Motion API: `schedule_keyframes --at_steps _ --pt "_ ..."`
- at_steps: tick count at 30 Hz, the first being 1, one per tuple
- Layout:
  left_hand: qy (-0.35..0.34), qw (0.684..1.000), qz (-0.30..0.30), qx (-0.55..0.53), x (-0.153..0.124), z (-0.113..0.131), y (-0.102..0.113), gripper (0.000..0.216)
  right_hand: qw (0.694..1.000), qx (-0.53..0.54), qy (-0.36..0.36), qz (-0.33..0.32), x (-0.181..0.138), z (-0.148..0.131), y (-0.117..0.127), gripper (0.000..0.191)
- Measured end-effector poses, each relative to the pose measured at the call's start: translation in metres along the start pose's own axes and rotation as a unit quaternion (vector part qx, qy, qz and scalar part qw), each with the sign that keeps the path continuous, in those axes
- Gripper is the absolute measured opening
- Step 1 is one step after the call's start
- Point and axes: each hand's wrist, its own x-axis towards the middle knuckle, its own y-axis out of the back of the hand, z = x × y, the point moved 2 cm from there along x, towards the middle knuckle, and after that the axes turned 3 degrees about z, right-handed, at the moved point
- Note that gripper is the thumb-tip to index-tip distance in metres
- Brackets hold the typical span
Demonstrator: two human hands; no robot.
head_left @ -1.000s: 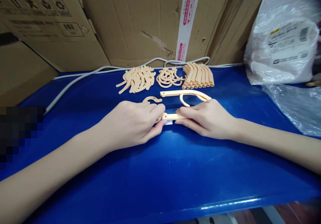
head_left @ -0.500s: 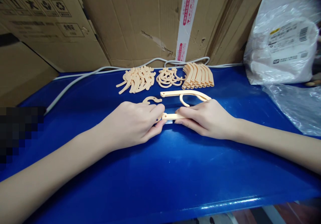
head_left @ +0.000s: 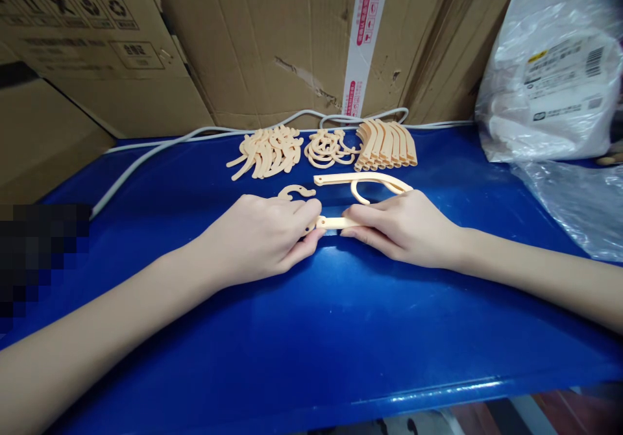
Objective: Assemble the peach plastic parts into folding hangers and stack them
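Note:
My left hand [head_left: 270, 234] pinches a small cream plastic piece with a hole, mostly hidden by the fingers. A curved cream hanger hook [head_left: 298, 191] shows just above that hand; whether it joins the pinched piece is hidden. In my right hand [head_left: 403, 230], thumb and fingers close on a straight cream hanger arm [head_left: 335, 223], whose holed end meets my left fingertips. Behind my hands lies a longer hanger arm [head_left: 335, 178] with a curved piece [head_left: 359, 193] under its bend, partly covered by my right hand.
Along the back of the blue table [head_left: 311, 344] sit a pile of curved arms [head_left: 267, 152], a heap of hooks [head_left: 328, 148] and a neat stack of hanger arms [head_left: 387, 144]. A white cable [head_left: 146, 169] runs behind. Cardboard boxes [head_left: 272, 26] and a plastic bag [head_left: 549, 78] stand beyond.
Both hands keep their grip and the two pieces stay end to end. The whole view has shifted very slightly; nothing else has visibly moved.

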Motion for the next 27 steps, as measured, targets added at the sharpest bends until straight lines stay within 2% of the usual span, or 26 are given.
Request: schedule_keyframes --at_steps 13,22,27 --pt "0.006 1.000 -0.006 0.015 -0.0014 0.0009 0.0012 0.027 1.000 0.005 0.001 0.009 0.0014 -0.0022 0.0005 0.043" --pt "0.008 1.000 -0.005 -0.014 -0.0014 0.0010 0.0006 0.025 1.000 0.019 0.009 0.009 0.0012 -0.0016 0.0010 0.043" --pt "0.014 0.999 -0.027 -0.033 -0.0007 0.0005 0.0017 0.024 0.999 0.022 0.017 0.016 0.0008 -0.0019 0.0011 0.041"
